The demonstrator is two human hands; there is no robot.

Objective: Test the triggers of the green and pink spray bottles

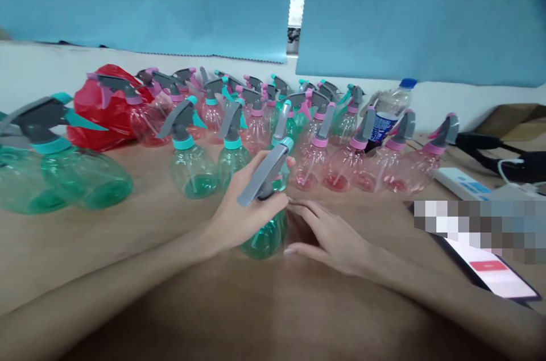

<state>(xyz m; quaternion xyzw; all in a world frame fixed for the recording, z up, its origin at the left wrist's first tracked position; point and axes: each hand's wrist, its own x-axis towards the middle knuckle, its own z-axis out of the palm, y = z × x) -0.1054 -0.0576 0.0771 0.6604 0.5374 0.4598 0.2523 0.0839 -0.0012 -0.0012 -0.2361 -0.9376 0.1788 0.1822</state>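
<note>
My left hand (pixel 243 204) is wrapped round the neck of a green spray bottle (pixel 263 239) with a grey and turquoise trigger head. The bottle stands on the wooden table in front of me. My right hand (pixel 326 233) rests just to its right, fingers apart and partly bent, the fingertips close to the bottle; whether they touch it I cannot tell. Behind my left hand stand two more green spray bottles (pixel 195 172). A row of pink spray bottles (pixel 311 165) stands beyond my right hand.
Two large green spray bottles (pixel 87 176) stand at the left. Several pink and green ones crowd the back, beside a red plastic bag (pixel 106 113). A blue-capped water bottle (pixel 386 113) leans behind the pink row. A lit phone or tablet (pixel 490 267) and a white box (pixel 463 183) lie right.
</note>
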